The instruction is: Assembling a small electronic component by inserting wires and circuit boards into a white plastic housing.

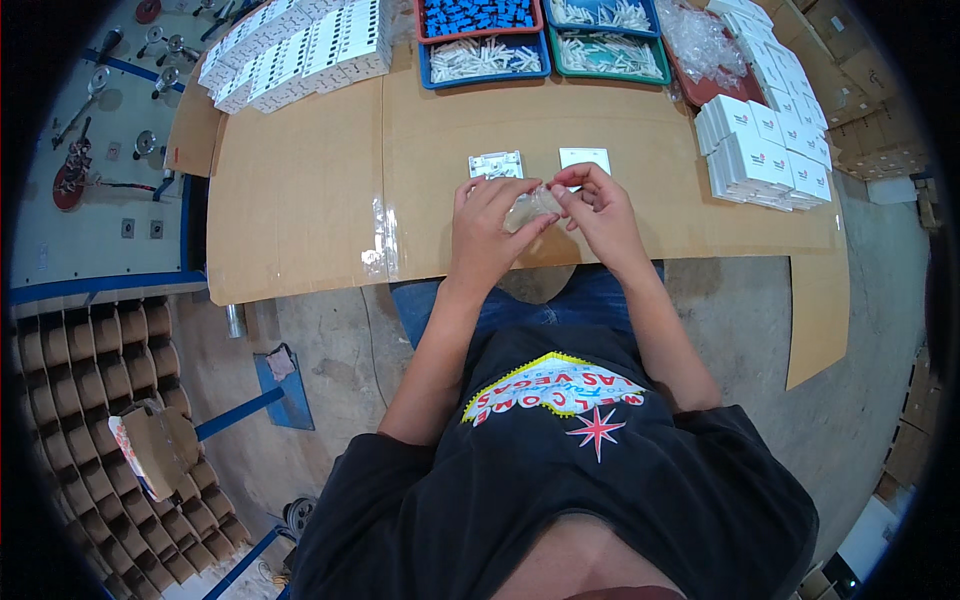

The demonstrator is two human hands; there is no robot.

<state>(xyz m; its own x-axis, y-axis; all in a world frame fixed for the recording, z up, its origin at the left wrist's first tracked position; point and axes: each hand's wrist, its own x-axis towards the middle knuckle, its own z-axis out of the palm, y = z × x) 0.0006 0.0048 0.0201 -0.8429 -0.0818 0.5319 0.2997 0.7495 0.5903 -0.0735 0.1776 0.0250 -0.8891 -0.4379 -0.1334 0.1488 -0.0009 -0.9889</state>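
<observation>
Above the near edge of the cardboard-covered table, both hands are on a small clear plastic bag [530,208]. My left hand [488,218] grips it from the left, thumb and fingers closed around its side. With bent fingertips, my right hand [604,212] pinches the bag's upper right edge. What is inside the bag is too small to make out. Just beyond the left hand lies a white square fitting [496,164] with moulded details, partly covered by the fingers. A flat white square plate [586,157] lies beyond the right hand.
Stacks of white boxes stand at far left [300,55] and right [765,155]. Between them are trays of blue parts [478,18], white plugs [485,60] and more white pieces [612,57], plus a red tray [700,88] of clear bags. A divided carton [90,400] is at lower left.
</observation>
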